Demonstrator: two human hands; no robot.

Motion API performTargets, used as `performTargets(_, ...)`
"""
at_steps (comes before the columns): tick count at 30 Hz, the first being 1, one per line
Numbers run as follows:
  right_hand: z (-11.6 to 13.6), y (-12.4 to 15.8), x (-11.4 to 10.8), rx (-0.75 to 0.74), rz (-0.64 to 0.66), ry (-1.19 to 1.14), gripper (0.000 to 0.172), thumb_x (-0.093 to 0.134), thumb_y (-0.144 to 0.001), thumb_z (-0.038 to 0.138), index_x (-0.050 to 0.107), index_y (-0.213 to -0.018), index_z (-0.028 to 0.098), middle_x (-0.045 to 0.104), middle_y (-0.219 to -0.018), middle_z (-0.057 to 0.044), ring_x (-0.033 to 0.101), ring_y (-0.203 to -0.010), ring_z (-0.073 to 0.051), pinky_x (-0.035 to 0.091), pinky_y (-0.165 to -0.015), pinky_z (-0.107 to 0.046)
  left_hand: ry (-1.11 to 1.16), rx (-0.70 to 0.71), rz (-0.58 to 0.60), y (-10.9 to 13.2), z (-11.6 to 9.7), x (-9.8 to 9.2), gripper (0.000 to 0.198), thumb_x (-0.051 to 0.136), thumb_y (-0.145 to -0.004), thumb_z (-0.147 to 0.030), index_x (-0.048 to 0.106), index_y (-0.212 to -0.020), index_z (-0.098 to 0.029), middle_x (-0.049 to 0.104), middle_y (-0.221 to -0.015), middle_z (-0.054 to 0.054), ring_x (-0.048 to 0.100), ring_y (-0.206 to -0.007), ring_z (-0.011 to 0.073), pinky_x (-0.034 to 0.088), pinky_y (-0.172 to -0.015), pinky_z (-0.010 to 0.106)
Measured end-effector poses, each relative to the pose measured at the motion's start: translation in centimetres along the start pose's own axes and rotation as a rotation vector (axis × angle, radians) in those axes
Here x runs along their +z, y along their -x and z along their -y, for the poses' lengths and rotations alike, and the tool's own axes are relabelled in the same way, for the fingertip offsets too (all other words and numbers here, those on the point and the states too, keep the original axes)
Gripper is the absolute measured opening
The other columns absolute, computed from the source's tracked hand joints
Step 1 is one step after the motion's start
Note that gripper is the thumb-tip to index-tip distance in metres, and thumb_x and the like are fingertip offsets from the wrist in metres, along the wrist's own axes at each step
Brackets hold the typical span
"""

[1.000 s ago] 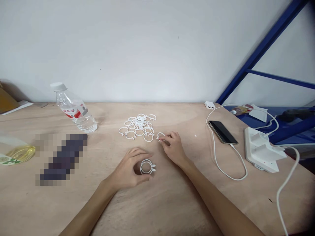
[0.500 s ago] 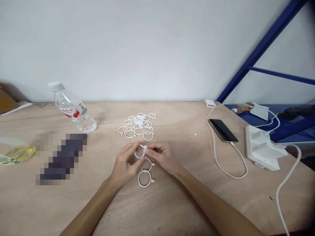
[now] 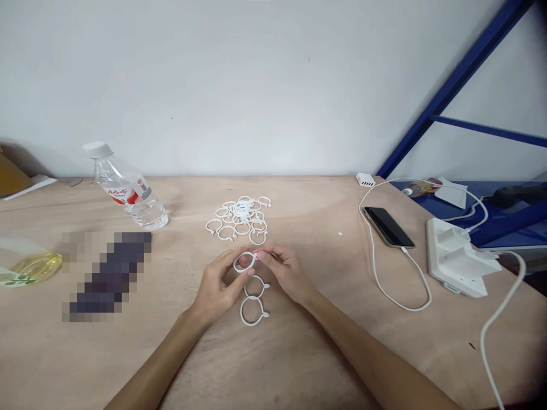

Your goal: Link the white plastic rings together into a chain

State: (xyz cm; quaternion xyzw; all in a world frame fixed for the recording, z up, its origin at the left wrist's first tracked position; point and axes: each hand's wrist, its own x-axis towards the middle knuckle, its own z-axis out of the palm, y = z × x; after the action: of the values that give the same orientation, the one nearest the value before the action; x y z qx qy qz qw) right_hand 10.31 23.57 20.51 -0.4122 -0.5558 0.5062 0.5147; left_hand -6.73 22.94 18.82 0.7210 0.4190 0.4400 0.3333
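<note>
Between my two hands is a white plastic ring [image 3: 243,269] with a small clasp at its right side. My left hand [image 3: 217,285] curves around the ring's left edge, holding it with fingers and thumb. At the clasp, the thumb and fingers of my right hand [image 3: 285,272] pinch together, partly hiding it. Just below, a white ring [image 3: 256,295] and another white ring [image 3: 252,324] lie on the table touching each other, their clasps pointing right. Beyond my hands sits a loose pile of similar rings [image 3: 241,230], several of them overlapping.
A water bottle [image 3: 128,193] stands at the left, near a pixelated dark area [image 3: 111,273] and a clear bag [image 3: 38,267]. On the right are a phone [image 3: 388,226] on a white cable, a power strip [image 3: 455,259] and a small white adapter [image 3: 365,180]. The wooden table [image 3: 205,364] meets a wall behind.
The ring in my hands has tilted slightly, and its clasp is now pinched closer between my right fingers. The pile and the two rings below have stayed in place.
</note>
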Motion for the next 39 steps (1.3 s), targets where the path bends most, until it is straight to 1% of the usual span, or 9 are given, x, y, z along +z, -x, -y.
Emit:
performTargets(7,-0.8,0.2,0.6,0.0,-0.055,0.078,0.018,0.06,-0.083,0.034,0.069,-0.076,0.019,0.069,-0.076,-0.002,0.061,-0.075,-0.017,0.046,-0.072,-0.03,0.004,-0.076,0.013,-0.3,-0.4,-0.2,0.031,0.059,-0.084,-0.034,0.062,-0.11,-0.018,0.068,-0.104,0.008,0.063,-0.095,0.0212,0.051,-0.077,0.032)
performTargets(12,-1.6,-0.2,0.1,-0.052,-0.056,0.255,0.022,0.054,-0.086,0.034,0.066,-0.077,0.018,0.065,-0.075,-0.003,0.057,-0.072,-0.017,0.045,-0.067,-0.03,-0.033,-0.104,0.053,-0.5,-0.5,-0.2,0.032,0.057,-0.084,-0.033,0.06,-0.113,-0.019,0.066,-0.104,0.008,0.062,-0.092,0.0203,0.05,-0.073,0.031)
performTargets(15,-1.9,-0.5,-0.8,-0.21,-0.062,0.523,0.02,0.05,-0.089,0.025,0.068,-0.085,0.018,0.065,-0.081,-0.005,0.055,-0.082,-0.02,0.045,-0.078,-0.035,-0.111,-0.057,0.06,-0.4,-0.4,0.0,0.038,0.057,-0.081,-0.022,0.056,-0.119,-0.019,0.063,-0.111,0.008,0.059,-0.098,0.0202,0.049,-0.084,0.034)
performTargets(17,-2.0,-0.6,-1.4,-0.292,-0.073,0.765,0.025,0.046,-0.089,0.017,0.066,-0.104,0.018,0.063,-0.094,-0.009,0.051,-0.093,-0.023,0.041,-0.09,-0.041,-0.186,-0.018,0.086,-0.4,-0.4,0.2,0.046,0.054,-0.076,-0.013,0.055,-0.122,-0.019,0.06,-0.117,0.008,0.056,-0.104,0.0212,0.047,-0.089,0.037)
performTargets(19,-2.1,-0.7,-1.7,-0.293,-0.069,0.967,0.034,0.045,-0.087,0.012,0.061,-0.117,0.018,0.058,-0.105,-0.012,0.046,-0.1,-0.026,0.038,-0.094,-0.046,-0.231,0.029,0.115,-0.3,-0.4,0.3,0.055,0.051,-0.068,-0.006,0.057,-0.121,-0.02,0.057,-0.121,0.008,0.052,-0.112,0.0231,0.044,-0.096,0.04)
performTargets(21,-2.2,-0.6,-1.8,-0.261,-0.048,1.082,0.034,0.046,-0.087,0.011,0.062,-0.115,0.02,0.053,-0.108,-0.013,0.042,-0.102,-0.028,0.04,-0.092,-0.046,-0.245,0.062,0.131,-0.3,-0.3,0.4,0.058,0.05,-0.065,-0.005,0.058,-0.119,-0.021,0.057,-0.122,0.008,0.049,-0.116,0.0244,0.041,-0.1,0.043)
performTargets(25,-2.5,-0.4,-1.6,-0.259,-0.02,1.128,0.027,0.046,-0.086,0.008,0.066,-0.098,0.023,0.05,-0.105,-0.01,0.041,-0.1,-0.026,0.041,-0.091,-0.043,-0.279,0.032,0.04,-0.5,-0.1,0.4,0.04,0.052,-0.077,-0.017,0.059,-0.116,-0.021,0.058,-0.12,0.008,0.051,-0.114,0.0241,0.041,-0.1,0.044)
performTargets(29,-2.7,-0.3,-1.5,-0.295,0.016,1.136,0.023,0.045,-0.087,0.007,0.063,-0.096,0.021,0.05,-0.103,-0.01,0.042,-0.099,-0.025,0.041,-0.091,-0.041,-0.339,-0.014,-0.056,-0.6,0.2,0.5,0.033,0.054,-0.083,-0.03,0.06,-0.115,-0.02,0.058,-0.119,0.008,0.053,-0.113,0.0227,0.042,-0.1,0.041)
performTargets(39,-2.3,-0.4,-1.5,-0.31,0.04,1.08,0.018,0.044,-0.092,0.016,0.062,-0.095,0.021,0.056,-0.096,-0.008,0.044,-0.094,-0.024,0.041,-0.088,-0.041,-0.356,-0.039,-0.035,-0.6,0.4,0.6,0.035,0.053,-0.085,-0.031,0.058,-0.118,-0.021,0.058,-0.12,0.008,0.052,-0.115,0.0224,0.041,-0.102,0.041)
